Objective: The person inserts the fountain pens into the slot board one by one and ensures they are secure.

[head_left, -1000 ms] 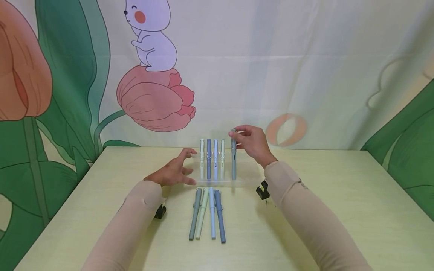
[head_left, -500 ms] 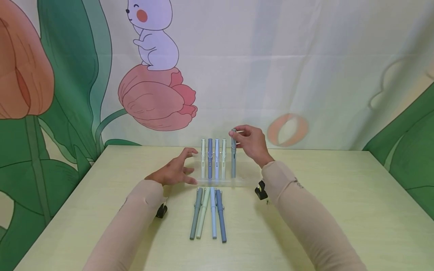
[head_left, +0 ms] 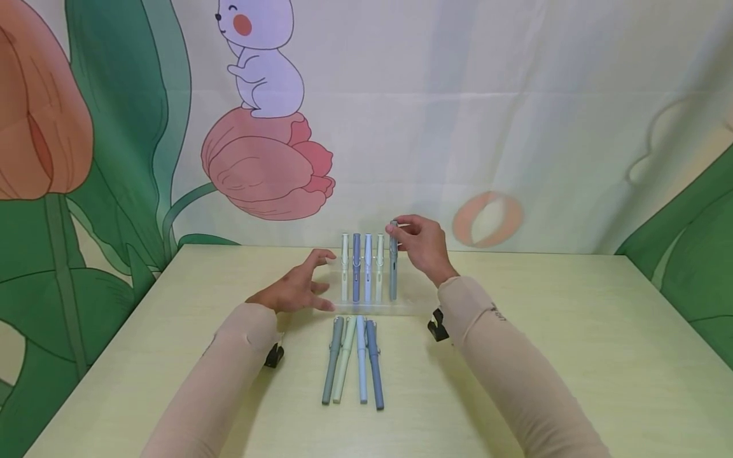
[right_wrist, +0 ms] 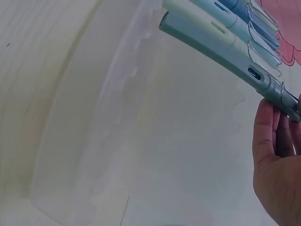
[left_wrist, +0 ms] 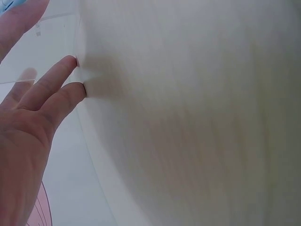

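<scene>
In the head view my right hand (head_left: 422, 245) pinches the cap end of a grey fountain pen (head_left: 393, 273) between thumb and fingers. The pen stands upright at a clear pen rack (head_left: 403, 309), just right of a row of several upright pens (head_left: 368, 267) in white, purple-blue, pale blue and pale green. The right wrist view shows this grey pen (right_wrist: 216, 54) beside the row, its lower end near the rack's notched strip (right_wrist: 122, 89). My left hand (head_left: 294, 286) spreads its fingers around the rack's left end; in the left wrist view the fingertips (left_wrist: 70, 61) touch the clear plastic or the surface beside it.
In front of the rack, several capped pens (head_left: 362, 362) in grey-green, pale green, light blue and dark blue lie side by side on the pale wood table (head_left: 515, 381). Behind the table hangs a printed curtain (head_left: 389, 127). A black wrist device (head_left: 438, 326) sits under the right sleeve.
My right hand has shifted slightly left and down with the grey pen, which now stands closer to the row. The left hand stays at the rack's left end.
</scene>
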A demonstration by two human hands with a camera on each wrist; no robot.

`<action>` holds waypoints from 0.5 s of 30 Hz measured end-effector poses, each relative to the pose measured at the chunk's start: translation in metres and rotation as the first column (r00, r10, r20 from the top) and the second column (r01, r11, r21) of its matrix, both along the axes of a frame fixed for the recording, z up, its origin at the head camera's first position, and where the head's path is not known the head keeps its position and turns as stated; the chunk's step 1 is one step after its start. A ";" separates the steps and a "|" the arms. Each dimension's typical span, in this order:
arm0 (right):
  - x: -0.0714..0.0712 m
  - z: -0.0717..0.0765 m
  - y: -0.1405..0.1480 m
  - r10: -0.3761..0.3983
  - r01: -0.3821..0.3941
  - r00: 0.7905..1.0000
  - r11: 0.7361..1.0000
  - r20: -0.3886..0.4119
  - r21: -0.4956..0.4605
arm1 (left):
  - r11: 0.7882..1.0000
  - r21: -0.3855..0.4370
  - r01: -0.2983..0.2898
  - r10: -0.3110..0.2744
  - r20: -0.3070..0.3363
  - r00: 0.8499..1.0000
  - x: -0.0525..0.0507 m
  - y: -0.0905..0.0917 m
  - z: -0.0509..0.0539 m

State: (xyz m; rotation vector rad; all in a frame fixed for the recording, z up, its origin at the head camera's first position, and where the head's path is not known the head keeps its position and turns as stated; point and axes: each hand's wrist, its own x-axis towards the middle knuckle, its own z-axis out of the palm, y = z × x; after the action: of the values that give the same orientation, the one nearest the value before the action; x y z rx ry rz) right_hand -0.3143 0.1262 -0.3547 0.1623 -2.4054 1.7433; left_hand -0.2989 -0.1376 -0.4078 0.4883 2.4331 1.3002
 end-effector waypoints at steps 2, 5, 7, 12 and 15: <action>0.000 -0.001 0.000 -0.004 0.004 1.000 1.000 -0.001 0.005 | 1.000 0.004 0.001 -0.001 -0.001 1.000 0.001 0.000 0.000; 0.000 -0.003 -0.001 -0.009 0.009 1.000 1.000 0.000 0.006 | 1.000 0.005 0.003 -0.003 -0.004 1.000 0.001 0.000 0.001; 0.000 -0.004 -0.001 -0.012 0.012 1.000 1.000 0.004 0.006 | 1.000 0.005 0.002 -0.002 -0.006 1.000 0.001 0.000 0.000; 0.000 -0.005 -0.001 -0.014 0.014 1.000 1.000 0.020 0.000 | 1.000 -0.002 -0.001 0.001 -0.009 1.000 0.001 0.000 0.000; 0.000 -0.006 -0.002 -0.013 0.014 0.999 1.000 0.031 -0.006 | 1.000 -0.008 -0.004 0.004 -0.008 1.000 0.001 0.000 0.000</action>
State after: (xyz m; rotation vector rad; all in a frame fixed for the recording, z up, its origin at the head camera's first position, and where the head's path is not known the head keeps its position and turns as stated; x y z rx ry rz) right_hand -0.3144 0.1239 -0.3607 0.1187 -2.4165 1.7602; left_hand -0.2984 -0.1374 -0.4080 0.4875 2.4462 1.2919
